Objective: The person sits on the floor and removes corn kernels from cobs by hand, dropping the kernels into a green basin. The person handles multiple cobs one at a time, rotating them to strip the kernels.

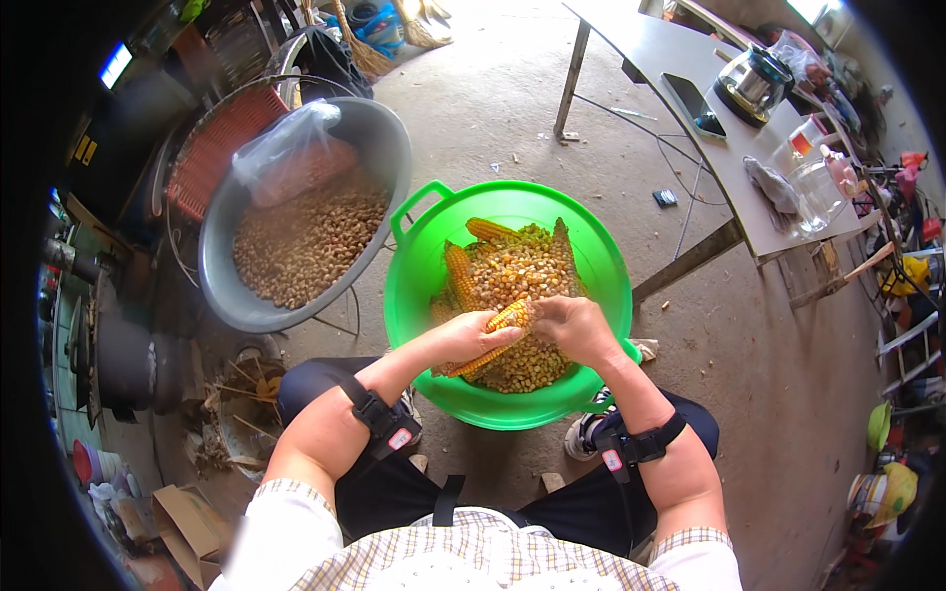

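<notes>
A corn cob with yellow kernels lies slantwise in my left hand, which grips it around the middle. My right hand has its bent fingers on the upper end of the same cob; its fingertips are partly hidden. Both hands are above a bright green plastic basin with loop handles. Loose corn kernels are heaped inside it. Around the heap lie more cobs: one at the back, one at the left and a darker one at the right.
A grey basin of what look like peanuts, with a clear plastic bag, stands at the back left. The table at right bears a phone and a glass kettle. A cardboard box sits at lower left.
</notes>
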